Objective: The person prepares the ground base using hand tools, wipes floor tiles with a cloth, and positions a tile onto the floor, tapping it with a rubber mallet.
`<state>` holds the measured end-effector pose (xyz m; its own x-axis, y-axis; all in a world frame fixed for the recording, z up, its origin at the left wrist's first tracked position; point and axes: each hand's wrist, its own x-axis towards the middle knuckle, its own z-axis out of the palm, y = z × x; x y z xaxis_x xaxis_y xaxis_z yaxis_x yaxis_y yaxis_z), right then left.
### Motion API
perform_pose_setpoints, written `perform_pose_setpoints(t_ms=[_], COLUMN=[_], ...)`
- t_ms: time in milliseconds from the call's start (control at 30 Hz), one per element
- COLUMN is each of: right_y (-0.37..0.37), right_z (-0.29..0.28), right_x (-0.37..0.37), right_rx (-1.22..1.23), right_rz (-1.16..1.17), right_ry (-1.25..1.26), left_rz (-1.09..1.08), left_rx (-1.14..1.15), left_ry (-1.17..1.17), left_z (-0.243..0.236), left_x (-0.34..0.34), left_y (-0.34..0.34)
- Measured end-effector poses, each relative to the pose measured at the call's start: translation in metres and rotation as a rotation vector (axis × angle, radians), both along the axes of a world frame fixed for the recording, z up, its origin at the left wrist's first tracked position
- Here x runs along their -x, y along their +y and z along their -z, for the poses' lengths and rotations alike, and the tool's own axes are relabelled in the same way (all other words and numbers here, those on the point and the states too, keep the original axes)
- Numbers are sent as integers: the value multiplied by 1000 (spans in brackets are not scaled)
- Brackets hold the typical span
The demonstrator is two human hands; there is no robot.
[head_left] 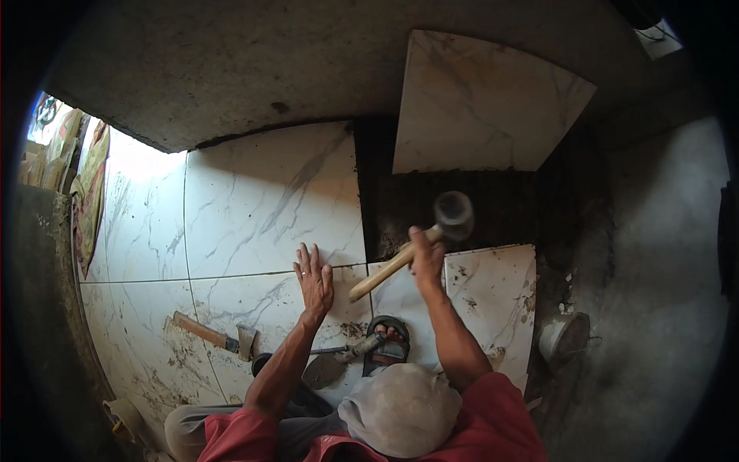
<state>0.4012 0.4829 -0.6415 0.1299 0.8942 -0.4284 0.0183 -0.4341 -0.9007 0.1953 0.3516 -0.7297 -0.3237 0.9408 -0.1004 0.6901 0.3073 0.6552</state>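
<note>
My left hand (312, 281) rests palm down, fingers spread, on a white marbled floor tile (262, 200) near a joint. My right hand (426, 258) grips the pale wooden handle of a rubber mallet (399, 269), whose blurred head (453, 215) is raised over the dark unfinished bed (481, 204) beside the laid tiles. A loose marbled tile (485, 104) stands at the top of this dark patch, its lower edge in rough dark material. A tool with a wooden handle and flat metal head (204, 331) lies on the tiles left of my arm. A trowel (327, 366) lies partly hidden by my forearm.
A concrete surface (254, 69) spans the top. Cloth (92, 192) lies along the left edge. A round pale container (560, 339) sits right of the tiles, by grey concrete floor (639, 292). A sandalled foot (385, 343) and grey cap (400, 404) show at the bottom.
</note>
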Motion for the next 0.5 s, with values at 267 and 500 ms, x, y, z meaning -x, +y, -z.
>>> perform_pose_setpoints(t_ms=[267, 500], right_y=[-38, -30], right_z=[43, 32], right_x=[135, 162], right_rx=[-174, -101], right_rz=[-485, -1035], right_ry=[-24, 92], left_rz=[80, -81], left_rx=[370, 357], left_ry=[-832, -695], left_z=[-95, -117], left_x=[53, 95], left_y=[33, 1])
